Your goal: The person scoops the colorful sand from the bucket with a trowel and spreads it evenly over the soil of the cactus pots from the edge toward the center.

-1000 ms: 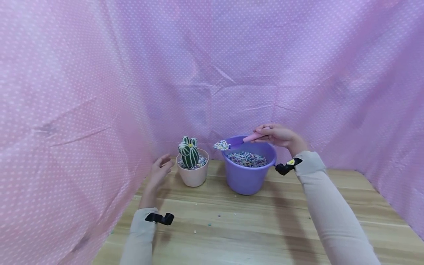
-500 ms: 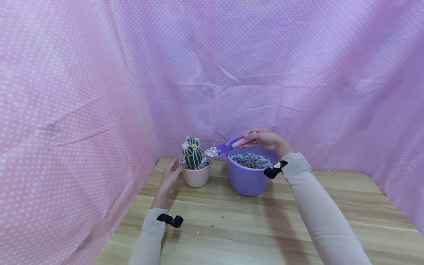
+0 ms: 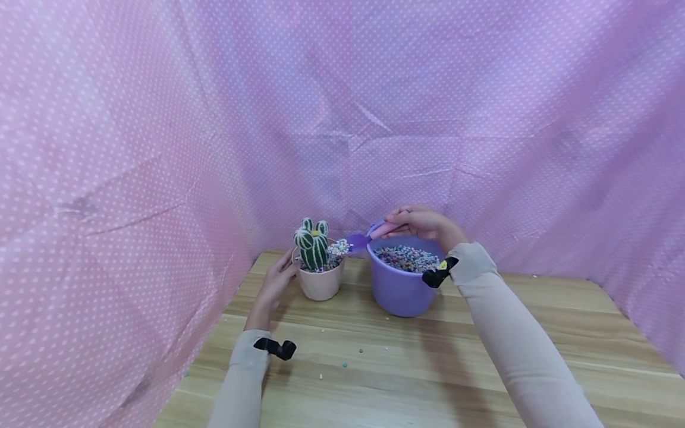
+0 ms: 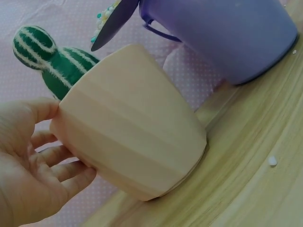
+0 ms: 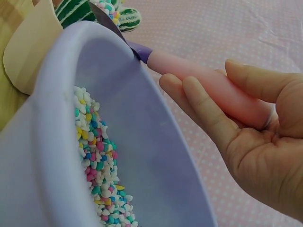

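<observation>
My left hand point(image 3: 277, 282) grips the side of a pale flowerpot point(image 3: 321, 285), its thumb at the rim and fingertips along the wall in the left wrist view. A striped green cactus point(image 3: 313, 252) stands in the pot among small coloured pebbles. My right hand point(image 3: 421, 222) holds a small trowel by its pink handle point(image 5: 199, 84). The purple blade point(image 3: 357, 242) reaches left over the bucket's rim toward the pot. White and coloured pebbles point(image 3: 339, 247) are heaped on its tip, right at the cactus and over the pot's edge.
A purple bucket point(image 3: 400, 297), partly filled with coloured pebbles point(image 5: 99, 156), stands right of the pot. Several stray pebbles, among them a white one point(image 4: 272, 161), lie on the wooden table point(image 3: 364, 392). Pink dotted cloth point(image 3: 342, 107) hangs behind and at the sides.
My left hand has come right and taken hold of the flowerpot. My right hand has carried the loaded trowel left and slightly down, from over the bucket to the pot's edge.
</observation>
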`<state>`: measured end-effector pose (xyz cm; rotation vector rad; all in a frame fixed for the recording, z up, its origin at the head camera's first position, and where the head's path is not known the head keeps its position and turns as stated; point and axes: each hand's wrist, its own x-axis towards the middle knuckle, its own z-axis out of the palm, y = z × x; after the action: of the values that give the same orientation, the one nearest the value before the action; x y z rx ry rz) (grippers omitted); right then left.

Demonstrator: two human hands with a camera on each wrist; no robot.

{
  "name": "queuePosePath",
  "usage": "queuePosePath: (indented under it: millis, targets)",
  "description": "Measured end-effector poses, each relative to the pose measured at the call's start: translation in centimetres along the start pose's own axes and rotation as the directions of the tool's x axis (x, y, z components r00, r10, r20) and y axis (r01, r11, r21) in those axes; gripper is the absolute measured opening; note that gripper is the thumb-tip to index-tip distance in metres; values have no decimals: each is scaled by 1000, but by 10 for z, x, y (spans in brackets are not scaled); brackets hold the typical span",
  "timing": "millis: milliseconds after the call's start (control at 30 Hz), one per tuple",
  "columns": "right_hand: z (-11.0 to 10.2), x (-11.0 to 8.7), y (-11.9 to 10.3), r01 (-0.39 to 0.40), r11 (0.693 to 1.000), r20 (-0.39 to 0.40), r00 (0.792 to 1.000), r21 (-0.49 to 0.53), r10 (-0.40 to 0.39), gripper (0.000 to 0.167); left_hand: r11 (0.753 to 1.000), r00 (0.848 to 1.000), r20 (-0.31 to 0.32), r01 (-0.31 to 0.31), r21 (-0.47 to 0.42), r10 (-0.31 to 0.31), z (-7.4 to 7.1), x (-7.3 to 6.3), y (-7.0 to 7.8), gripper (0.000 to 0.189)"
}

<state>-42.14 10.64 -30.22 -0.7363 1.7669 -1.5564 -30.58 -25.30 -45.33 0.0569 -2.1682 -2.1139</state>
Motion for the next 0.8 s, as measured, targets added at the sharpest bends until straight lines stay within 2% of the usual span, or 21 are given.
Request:
queuePosePath:
  millis: [167, 267, 367, 433, 500, 600, 667, 800]
  targets:
    - [3, 3, -4, -31, 999, -46, 998, 22, 32, 28, 1000, 999, 33, -7, 19, 6, -3, 4, 2, 63]
    - [5, 4, -5, -36, 999, -67, 997, 28, 38, 30, 999, 998, 52, -24, 39, 22, -8, 10, -5, 63]
    - [7, 4, -6, -39, 999, -67, 997, 7, 40, 30, 999, 999, 52, -10, 40, 8, -10, 11, -6, 62]
    - [8, 4, -8, -47, 999, -65, 997, -7, 46, 30, 1000, 1000, 19, -4, 15, 4, -8, 10, -7, 60]
    - [10, 5, -9, -53, 998, -60, 997, -27, 51, 31, 1000, 999, -51, 5, -28, -7, -1, 7, -7, 58]
    - [13, 4, -12, -61, 997, -80, 995, -47, 57, 29, 996, 988, -153, 4, -86, -17, 12, 2, -6, 54]
    - [15, 4, -14, -68, 997, -107, 992, -47, 63, 26, 996, 979, -203, -7, -93, -13, 20, -2, -4, 53]
    - [18, 4, -18, -84, 996, -134, 988, -43, 77, 17, 996, 972, -233, -27, -87, 6, 25, -4, -4, 53]
